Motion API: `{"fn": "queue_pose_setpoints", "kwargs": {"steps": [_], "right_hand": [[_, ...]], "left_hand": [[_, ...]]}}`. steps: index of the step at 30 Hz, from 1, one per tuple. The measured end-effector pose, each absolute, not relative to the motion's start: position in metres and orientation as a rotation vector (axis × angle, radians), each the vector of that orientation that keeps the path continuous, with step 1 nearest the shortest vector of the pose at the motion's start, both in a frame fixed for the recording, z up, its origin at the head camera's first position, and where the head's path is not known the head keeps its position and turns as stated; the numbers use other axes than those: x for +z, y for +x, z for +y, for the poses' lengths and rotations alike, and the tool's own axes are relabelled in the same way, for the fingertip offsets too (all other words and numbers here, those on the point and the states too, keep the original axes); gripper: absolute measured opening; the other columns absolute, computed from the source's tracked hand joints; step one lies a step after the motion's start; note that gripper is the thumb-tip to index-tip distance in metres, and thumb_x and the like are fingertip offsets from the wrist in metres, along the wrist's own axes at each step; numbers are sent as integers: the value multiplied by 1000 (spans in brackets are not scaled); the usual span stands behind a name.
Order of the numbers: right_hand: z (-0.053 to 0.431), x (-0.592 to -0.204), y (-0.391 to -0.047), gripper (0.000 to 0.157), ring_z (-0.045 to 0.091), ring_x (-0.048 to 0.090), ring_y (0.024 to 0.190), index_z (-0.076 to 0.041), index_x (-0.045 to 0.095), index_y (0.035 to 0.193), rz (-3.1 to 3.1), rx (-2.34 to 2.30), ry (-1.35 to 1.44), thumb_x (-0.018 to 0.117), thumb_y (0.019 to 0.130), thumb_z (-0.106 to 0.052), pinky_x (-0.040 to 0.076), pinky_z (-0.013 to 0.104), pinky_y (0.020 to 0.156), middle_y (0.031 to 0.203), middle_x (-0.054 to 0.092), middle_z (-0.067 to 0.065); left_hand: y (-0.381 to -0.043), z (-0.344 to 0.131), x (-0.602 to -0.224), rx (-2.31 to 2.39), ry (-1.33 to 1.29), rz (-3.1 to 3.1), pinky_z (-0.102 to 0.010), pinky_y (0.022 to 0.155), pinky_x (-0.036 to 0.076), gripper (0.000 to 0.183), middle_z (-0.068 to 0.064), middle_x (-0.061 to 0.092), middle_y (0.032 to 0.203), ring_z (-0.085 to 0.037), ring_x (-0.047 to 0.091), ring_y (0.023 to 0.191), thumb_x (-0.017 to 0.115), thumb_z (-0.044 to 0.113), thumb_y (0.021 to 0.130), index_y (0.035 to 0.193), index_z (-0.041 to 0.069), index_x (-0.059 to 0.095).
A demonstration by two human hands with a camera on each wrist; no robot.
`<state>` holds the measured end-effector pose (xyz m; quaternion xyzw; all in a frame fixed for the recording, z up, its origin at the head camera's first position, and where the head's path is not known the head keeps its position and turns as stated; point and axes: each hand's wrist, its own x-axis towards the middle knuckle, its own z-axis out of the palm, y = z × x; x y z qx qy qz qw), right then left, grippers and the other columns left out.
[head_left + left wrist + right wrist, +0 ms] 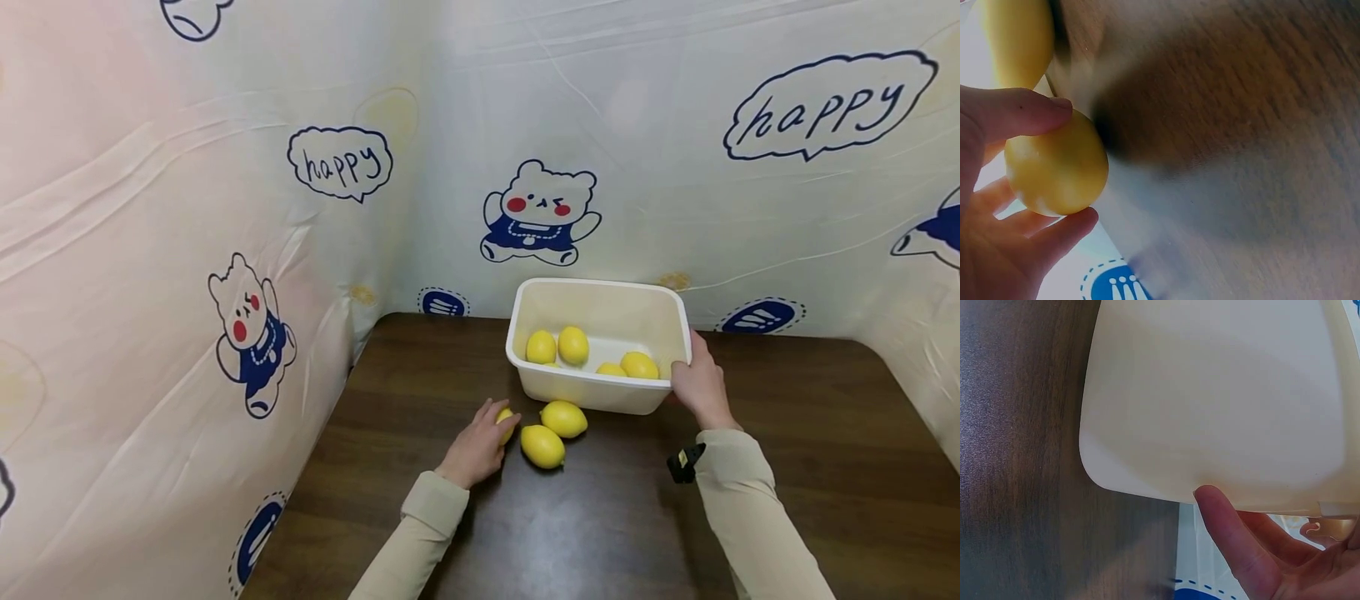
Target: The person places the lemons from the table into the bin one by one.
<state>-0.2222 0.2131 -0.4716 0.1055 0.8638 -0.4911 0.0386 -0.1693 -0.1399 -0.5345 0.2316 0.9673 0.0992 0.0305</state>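
Note:
On the table's left part, my left hand (476,446) holds a yellow lemon (1060,165) between its thumb and fingers. Two more lemons lie just right of that hand, one lemon (564,419) close by the bin and the other lemon (542,447) nearer to me. A white plastic bin (585,387) stands behind them with several lemons (573,345) inside, some partly hidden by its front wall. At the bin's right end, my right hand (701,379) grips the side near the front corner; in the right wrist view its thumb (1225,531) lies against the wall.
The dark wooden table (615,517) reaches back to a hanging cloth (450,208) printed with bears and "happy" bubbles, which also closes off the left and right sides. A black device (684,463) is strapped at my right wrist.

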Motion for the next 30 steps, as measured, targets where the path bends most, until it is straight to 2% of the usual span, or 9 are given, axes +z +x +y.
{"fn": "queue_pose_setpoints", "kwargs": {"steps": [11, 19, 30], "right_hand": [[211, -468, -220, 69, 43, 62, 100, -15, 3, 157, 2633, -1519, 326, 34, 95, -13, 58, 35, 57, 152, 29, 29], [210, -467, -220, 69, 39, 65, 91, -15, 5, 157, 2652, -1501, 345, 34, 95, -12, 57, 34, 54, 150, 32, 30], [210, -468, -223, 69, 38, 65, 89, -15, 6, 157, 2657, -1497, 362, 35, 94, -11, 57, 35, 54, 150, 33, 29]], "left_hand": [[-169, -143, -533, 302, 732, 3004, -41, 88, 56, 59, -14, 45, 145, -38, 42, 135, 76, 5, 81, 135, 16, 56], [-170, -143, -531, 249, 742, 2981, -40, 87, 56, 59, -14, 44, 146, -37, 43, 134, 74, 6, 82, 137, 17, 56], [-171, -144, -532, 251, 809, 2993, -35, 89, 55, 54, -15, 45, 144, -31, 43, 132, 72, 5, 84, 134, 16, 57]]}}
